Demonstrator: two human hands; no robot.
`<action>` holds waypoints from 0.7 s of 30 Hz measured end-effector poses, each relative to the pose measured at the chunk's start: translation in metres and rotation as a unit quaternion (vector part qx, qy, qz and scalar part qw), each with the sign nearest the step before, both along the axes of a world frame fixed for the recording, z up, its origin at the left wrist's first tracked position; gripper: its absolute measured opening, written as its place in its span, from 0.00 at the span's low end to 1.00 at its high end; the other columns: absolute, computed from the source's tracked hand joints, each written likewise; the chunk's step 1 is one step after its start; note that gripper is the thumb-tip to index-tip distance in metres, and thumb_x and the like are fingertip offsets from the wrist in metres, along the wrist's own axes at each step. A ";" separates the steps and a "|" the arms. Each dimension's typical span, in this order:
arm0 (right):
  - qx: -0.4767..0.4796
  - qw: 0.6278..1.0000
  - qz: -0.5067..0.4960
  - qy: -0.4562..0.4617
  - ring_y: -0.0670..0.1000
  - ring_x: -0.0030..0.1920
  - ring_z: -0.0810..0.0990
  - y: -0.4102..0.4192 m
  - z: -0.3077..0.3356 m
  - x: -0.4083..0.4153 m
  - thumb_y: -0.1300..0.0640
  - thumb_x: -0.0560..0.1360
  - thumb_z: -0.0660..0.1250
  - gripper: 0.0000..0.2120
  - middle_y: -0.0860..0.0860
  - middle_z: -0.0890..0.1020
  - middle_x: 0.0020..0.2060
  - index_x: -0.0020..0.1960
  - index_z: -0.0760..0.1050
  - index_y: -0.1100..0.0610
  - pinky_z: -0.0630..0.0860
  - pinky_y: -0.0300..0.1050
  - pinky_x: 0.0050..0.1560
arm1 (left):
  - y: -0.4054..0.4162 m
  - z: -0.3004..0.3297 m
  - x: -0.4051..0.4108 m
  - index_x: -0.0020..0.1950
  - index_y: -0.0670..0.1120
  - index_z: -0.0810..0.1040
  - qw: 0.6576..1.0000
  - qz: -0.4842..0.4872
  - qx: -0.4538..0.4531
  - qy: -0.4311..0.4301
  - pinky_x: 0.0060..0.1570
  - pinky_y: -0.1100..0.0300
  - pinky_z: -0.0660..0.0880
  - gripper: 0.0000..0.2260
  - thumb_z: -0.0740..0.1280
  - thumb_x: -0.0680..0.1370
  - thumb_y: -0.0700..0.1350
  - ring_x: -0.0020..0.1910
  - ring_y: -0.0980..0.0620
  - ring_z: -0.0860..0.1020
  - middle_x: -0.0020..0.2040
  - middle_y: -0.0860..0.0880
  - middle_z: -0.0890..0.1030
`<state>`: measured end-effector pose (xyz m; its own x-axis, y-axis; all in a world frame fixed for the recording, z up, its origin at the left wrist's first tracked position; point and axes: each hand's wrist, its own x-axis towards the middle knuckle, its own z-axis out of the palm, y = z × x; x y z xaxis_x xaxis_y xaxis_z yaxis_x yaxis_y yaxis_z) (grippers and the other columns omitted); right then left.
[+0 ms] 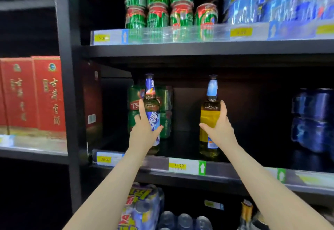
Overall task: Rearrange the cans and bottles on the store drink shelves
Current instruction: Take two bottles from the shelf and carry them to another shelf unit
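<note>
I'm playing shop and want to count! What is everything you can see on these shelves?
green cans: at least seven, green and red, top shelf
blue cans: several, blurred, top shelf right
dark bottle: one, blue label, middle shelf
yellow bottle: one, middle shelf
green can pack: one, behind dark bottle
blue packs: dark blue, middle shelf right
red boxes: at least two, left shelf
price tags: yellow, shelf edges
left hand: holds dark bottle
right hand: holds yellow bottle

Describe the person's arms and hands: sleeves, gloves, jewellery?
Both arms are bare as far as the frame shows, with no sleeves in view. The left hand and right hand wear no gloves. No watch, bracelet or ring shows, and no markings are visible on either arm.
</note>
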<state>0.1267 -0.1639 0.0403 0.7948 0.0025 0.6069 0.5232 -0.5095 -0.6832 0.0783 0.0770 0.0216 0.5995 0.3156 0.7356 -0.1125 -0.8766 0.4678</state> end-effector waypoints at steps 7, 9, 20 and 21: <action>0.009 0.998 0.039 -0.041 0.54 0.59 0.75 -0.002 0.001 -0.017 0.52 0.70 0.74 0.45 0.51 0.71 0.63 0.72 0.45 0.39 0.73 0.59 0.59 | -0.001 -0.002 -0.008 0.76 0.56 0.36 0.999 -0.020 0.003 -0.043 0.38 0.52 0.78 0.47 0.71 0.73 0.55 0.43 0.47 0.78 0.56 0.43 0.70; -0.006 0.997 0.049 -0.060 0.52 0.60 0.74 -0.003 0.001 -0.029 0.52 0.70 0.74 0.44 0.49 0.70 0.65 0.72 0.46 0.39 0.73 0.57 0.60 | -0.001 -0.002 -0.016 0.75 0.59 0.38 0.997 -0.033 0.024 -0.065 0.39 0.48 0.80 0.46 0.72 0.73 0.53 0.46 0.46 0.78 0.58 0.44 0.69; -0.032 0.986 0.067 -0.152 0.42 0.61 0.67 -0.006 0.029 -0.097 0.53 0.71 0.74 0.44 0.46 0.64 0.71 0.74 0.47 0.40 0.68 0.43 0.59 | -0.009 0.024 -0.071 0.72 0.62 0.45 0.983 -0.112 0.044 -0.139 0.44 0.47 0.80 0.42 0.74 0.72 0.50 0.55 0.48 0.77 0.65 0.46 0.68; -0.033 0.984 0.069 -0.158 0.43 0.62 0.68 -0.007 0.031 -0.103 0.53 0.71 0.74 0.44 0.46 0.64 0.71 0.74 0.47 0.40 0.69 0.43 0.59 | -0.010 0.025 -0.077 0.72 0.62 0.46 0.981 -0.115 0.048 -0.147 0.44 0.47 0.80 0.42 0.74 0.72 0.50 0.55 0.48 0.78 0.65 0.46 0.68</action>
<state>0.0233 -0.1705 0.0717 0.5556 0.1437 0.8190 0.7714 -0.4566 -0.4432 0.0016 0.0670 0.0462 0.4049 0.1180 0.9067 -0.4295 -0.8509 0.3025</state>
